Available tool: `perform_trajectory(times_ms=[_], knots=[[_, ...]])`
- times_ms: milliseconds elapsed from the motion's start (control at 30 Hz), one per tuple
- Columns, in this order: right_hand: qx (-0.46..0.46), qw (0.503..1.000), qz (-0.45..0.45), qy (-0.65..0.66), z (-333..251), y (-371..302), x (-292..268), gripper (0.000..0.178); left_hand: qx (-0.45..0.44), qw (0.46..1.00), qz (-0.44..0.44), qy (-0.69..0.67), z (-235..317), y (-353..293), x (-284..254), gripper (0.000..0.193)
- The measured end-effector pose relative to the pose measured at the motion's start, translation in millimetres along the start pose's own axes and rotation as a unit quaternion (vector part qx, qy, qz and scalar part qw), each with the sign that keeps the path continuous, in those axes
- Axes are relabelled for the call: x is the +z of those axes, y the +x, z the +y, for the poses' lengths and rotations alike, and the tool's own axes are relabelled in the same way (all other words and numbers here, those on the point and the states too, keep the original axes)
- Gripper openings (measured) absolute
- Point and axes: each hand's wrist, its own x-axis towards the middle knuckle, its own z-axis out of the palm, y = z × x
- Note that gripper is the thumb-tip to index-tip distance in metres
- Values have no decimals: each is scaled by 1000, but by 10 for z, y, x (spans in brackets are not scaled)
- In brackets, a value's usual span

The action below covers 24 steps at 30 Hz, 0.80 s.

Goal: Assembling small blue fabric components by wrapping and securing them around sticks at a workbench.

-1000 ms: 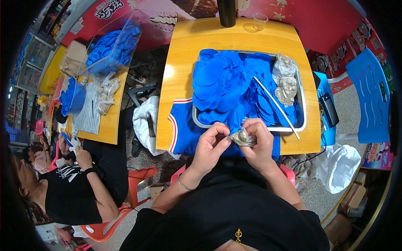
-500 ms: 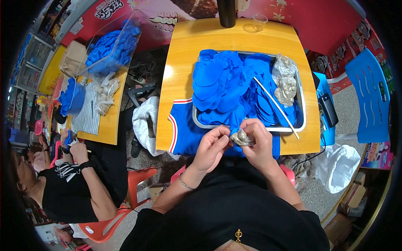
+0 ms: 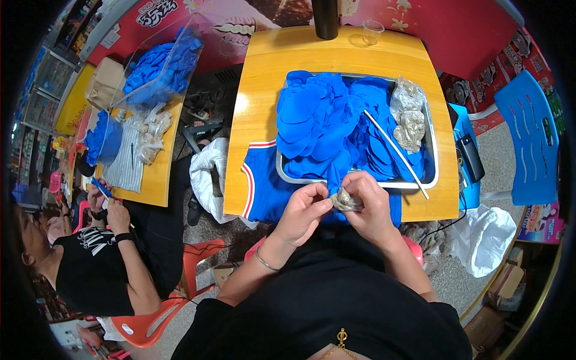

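Note:
Just over the near edge of the metal tray (image 3: pixel 435 177), my two hands meet at a small clear bag (image 3: pixel 345 200) of brownish bits. My right hand (image 3: pixel 373 207) is closed around the bag. Thumb and fingertips of my left hand (image 3: pixel 300 215) pinch together at the bag's left side; what is between them is too small to make out. A narrow twist of blue fabric (image 3: pixel 334 175) runs from the tray down to my fingers. Thin rounded blue fabric pieces (image 3: pixel 315 120) are heaped in the tray. A white stick (image 3: pixel 396 153) and filled plastic bags (image 3: pixel 410 129) lie on the right.
A blue garment (image 3: pixel 264 186) hangs over the table's (image 3: pixel 264 54) near edge. A clear cup (image 3: pixel 371 33) stands at the far side. At left, a person (image 3: pixel 90 270) handles a blue item beside another table (image 3: pixel 159 189) with more blue pieces. A blue chair (image 3: pixel 528 144) is at right.
My fingers have shifted slightly at the bag, and the blue twist above them has moved a little left. The other person's hands have shifted with the blue item.

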Motion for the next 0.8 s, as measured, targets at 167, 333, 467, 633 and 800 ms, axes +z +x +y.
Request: perform_trajectory(times_ms=[167, 333, 467, 633, 800], knots=[[-13, 999, -29, -12, 42, -7, -10, 24, -39, 999, 15, -19, 20, 25, 27, 9], [-2, 999, -43, -3, 20, -2, -44, 25, -32, 999, 20, 6, -12, 35, -4, 11], [3, 997, -69, 42, 40, 6, -75, 27, -19, 998, 32, 42, -11, 53, 9, 16], [-4, 991, -86, 104, 47, 14, -112, 28, 47, 986, 47, 151, -37, 54, 13, 19], [6, 992, -71, 106, 156, -23, -65, 21, 177, 933, 98, 299, -17, 24, 152, 17]])
